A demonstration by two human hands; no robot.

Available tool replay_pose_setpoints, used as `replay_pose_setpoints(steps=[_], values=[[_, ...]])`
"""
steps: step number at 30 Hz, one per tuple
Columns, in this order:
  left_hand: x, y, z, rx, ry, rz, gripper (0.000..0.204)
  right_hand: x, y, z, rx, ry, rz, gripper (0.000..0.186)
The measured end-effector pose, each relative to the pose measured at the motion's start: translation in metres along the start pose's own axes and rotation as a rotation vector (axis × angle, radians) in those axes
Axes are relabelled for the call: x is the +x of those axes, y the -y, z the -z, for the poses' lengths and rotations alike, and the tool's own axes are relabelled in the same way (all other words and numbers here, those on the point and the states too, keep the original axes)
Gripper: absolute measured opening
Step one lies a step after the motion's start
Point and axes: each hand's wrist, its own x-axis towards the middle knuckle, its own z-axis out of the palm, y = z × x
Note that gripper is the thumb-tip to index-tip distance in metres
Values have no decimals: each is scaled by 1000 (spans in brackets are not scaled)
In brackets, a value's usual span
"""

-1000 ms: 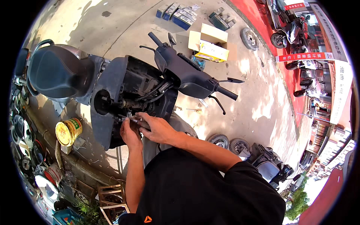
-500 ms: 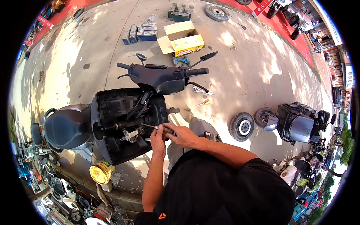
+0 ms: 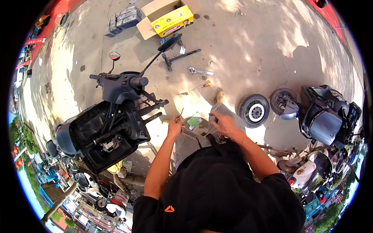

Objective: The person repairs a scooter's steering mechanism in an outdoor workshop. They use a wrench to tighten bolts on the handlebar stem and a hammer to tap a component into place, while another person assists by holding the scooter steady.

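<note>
My left hand (image 3: 175, 126) is closed round a thin tool (image 3: 181, 113) that points upward, just right of the black scooter's (image 3: 108, 143) opened front section. My right hand (image 3: 222, 124) is apart from it, over my grey trouser leg, its fingers loosely bent and apart with nothing visible in them. A small green item (image 3: 193, 121) lies between my legs, too small to identify. The scooter's dark handlebar housing (image 3: 116, 87) and exposed front fork parts (image 3: 153, 106) are left of my hands.
Ahead on the concrete lie a screwdriver (image 3: 201, 86), an adjustable wrench (image 3: 200, 72), a black T-shaped part (image 3: 180, 56), a yellow cardboard box (image 3: 173, 21) and grey blocks (image 3: 122, 21). To the right are a loose wheel (image 3: 252, 110) and another partly dismantled scooter (image 3: 324, 116).
My hands have left the scooter's front and separated, moving right, the left keeping the thin tool, the right letting go. The view has turned, so the scooter now appears farther left and more end-on.
</note>
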Motion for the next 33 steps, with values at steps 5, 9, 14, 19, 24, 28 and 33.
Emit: replay_pose_setpoints(steps=[5, 9, 14, 19, 24, 28, 33], values=[[88, -56, -106, -109, -56, 68, 44, -29, -122, 147, 30, -215, -200, 38], [118, -133, -158, -117, -91, 54, 39, -24, -159, 245, 11, -254, -313, 37], [177, -242, -213, -198, -100, -50, 42, 44, -174, 329, -77, -253, -205, 39], [286, -311, -235, -188, -172, -27, 56, 140, -159, 432, -68, -185, -182, 37], [388, -361, -251, 241, -467, -111, 100, 195, -241, 548, -22, -200, -323, 35], [414, -424, -273, 291, -337, 12, 100, 205, -289, 628, 224, -173, -643, 34], [423, -507, -276, 211, -152, 264, 87, 268, -279, 710, 328, -208, -843, 36]])
